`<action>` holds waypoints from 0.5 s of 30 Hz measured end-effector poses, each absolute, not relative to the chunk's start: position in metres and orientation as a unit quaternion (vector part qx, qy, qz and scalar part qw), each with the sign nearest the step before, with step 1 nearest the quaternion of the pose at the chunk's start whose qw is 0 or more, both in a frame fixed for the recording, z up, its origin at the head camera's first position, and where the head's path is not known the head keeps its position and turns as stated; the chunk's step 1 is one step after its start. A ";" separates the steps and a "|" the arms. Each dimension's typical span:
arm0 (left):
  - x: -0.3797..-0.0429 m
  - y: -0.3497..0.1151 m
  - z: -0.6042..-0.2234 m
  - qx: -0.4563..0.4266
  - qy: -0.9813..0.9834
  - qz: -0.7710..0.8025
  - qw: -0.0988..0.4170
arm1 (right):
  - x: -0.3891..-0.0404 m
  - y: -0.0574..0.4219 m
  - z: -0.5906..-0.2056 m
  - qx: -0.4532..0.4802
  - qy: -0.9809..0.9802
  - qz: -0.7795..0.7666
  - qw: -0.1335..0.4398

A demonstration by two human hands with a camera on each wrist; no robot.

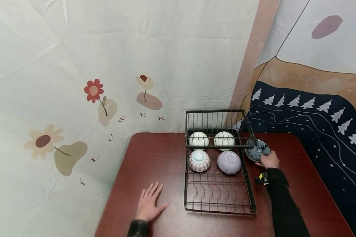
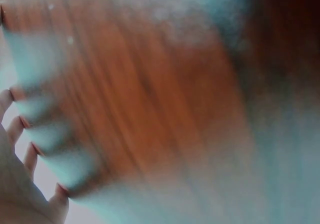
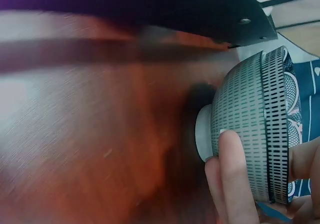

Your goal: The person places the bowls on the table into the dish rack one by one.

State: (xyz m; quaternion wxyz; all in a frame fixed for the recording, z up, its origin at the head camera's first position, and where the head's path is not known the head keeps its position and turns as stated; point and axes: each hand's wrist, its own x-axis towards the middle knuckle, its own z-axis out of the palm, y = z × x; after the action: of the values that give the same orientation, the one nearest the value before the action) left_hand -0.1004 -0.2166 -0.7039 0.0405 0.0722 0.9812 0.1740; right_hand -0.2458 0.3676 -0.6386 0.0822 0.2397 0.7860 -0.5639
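Observation:
My right hand [image 1: 270, 160] holds a blue-grey bowl [image 1: 253, 153] at the right side of the dish rack. In the right wrist view the bowl [image 3: 245, 119] has a fine dashed pattern outside, a pale foot and a second band near the rim; it could be two nested bowls, I cannot tell. Fingers [image 3: 233, 164] lie along its outer wall and the thumb is at the rim. Small round cup-like shapes show inside it in the head view. My left hand [image 1: 149, 203] rests on the table with fingers spread, holding nothing.
A black two-tier dish rack [image 1: 219, 210] stands on the red-brown table [image 1: 157, 158]. Upside-down bowls sit in it: two white ones [image 1: 198, 139] behind, a patterned one [image 1: 199, 161] and a lilac one [image 1: 229, 162] in front. Printed cloth hangs behind and at the right.

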 end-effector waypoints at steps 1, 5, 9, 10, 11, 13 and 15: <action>-0.100 -0.217 -0.704 0.071 0.982 0.173 0.040 | -0.241 0.367 -0.639 0.234 0.792 -0.557 0.082; -0.099 -0.218 -0.703 0.065 0.982 0.173 0.039 | -0.217 0.364 -0.640 0.211 0.821 -0.526 0.077; -0.099 -0.218 -0.704 0.068 0.983 0.169 0.039 | -0.190 0.361 -0.642 0.198 0.838 -0.504 0.069; -0.099 -0.218 -0.704 0.068 0.982 0.169 0.040 | -0.183 0.360 -0.642 0.199 0.842 -0.498 0.068; -0.099 -0.218 -0.704 0.068 0.982 0.171 0.040 | -0.176 0.360 -0.642 0.198 0.843 -0.496 0.070; -0.100 -0.217 -0.705 0.069 0.982 0.172 0.041 | -0.163 0.359 -0.643 0.201 0.844 -0.493 0.071; -0.100 -0.216 -0.706 0.071 0.982 0.173 0.040 | -0.151 0.358 -0.643 0.201 0.849 -0.483 0.077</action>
State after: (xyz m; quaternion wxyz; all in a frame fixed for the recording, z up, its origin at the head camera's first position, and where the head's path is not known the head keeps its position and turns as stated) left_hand -0.1000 -0.2160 -0.7055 0.0405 0.0709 0.9816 0.1728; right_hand -0.1507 0.3580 -0.6432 0.0766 0.2012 0.8486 -0.4832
